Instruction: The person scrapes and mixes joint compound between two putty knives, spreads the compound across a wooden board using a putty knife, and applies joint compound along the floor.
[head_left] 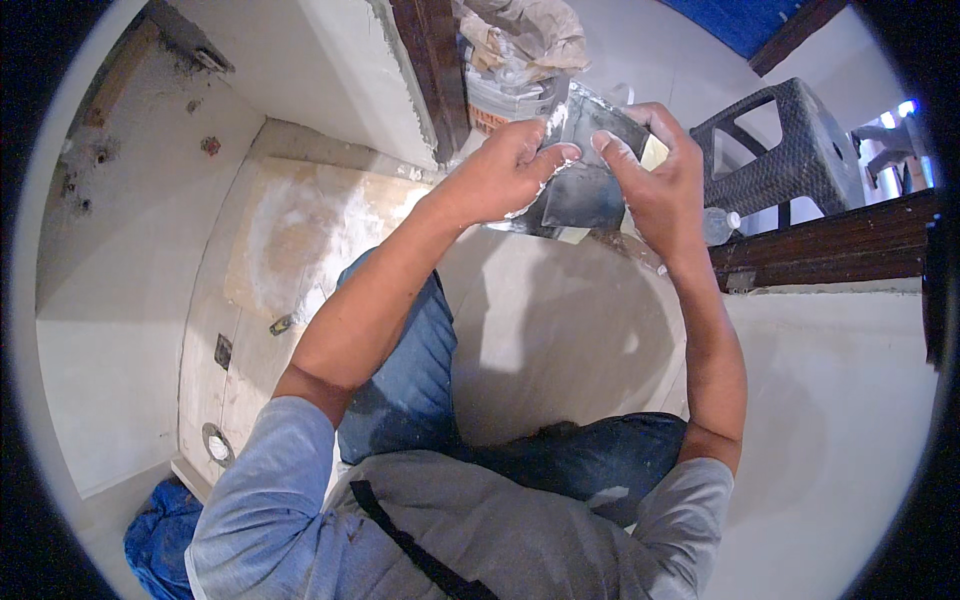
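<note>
room under renovation, pitted wall (95, 185), powder-smeared board (265, 230), 1 bucket (500, 103), 1 crumpled paper sack (530, 38)

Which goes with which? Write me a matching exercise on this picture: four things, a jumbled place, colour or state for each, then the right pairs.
1. dark flat piece
2. stool
3. tan board
4. crumpled bundle

A. blue, at lower left
B. held in the left hand and right hand
C. lying flat, smeared with white
D. black, at upper right

Pairs: 1-B; 2-D; 3-C; 4-A
</note>
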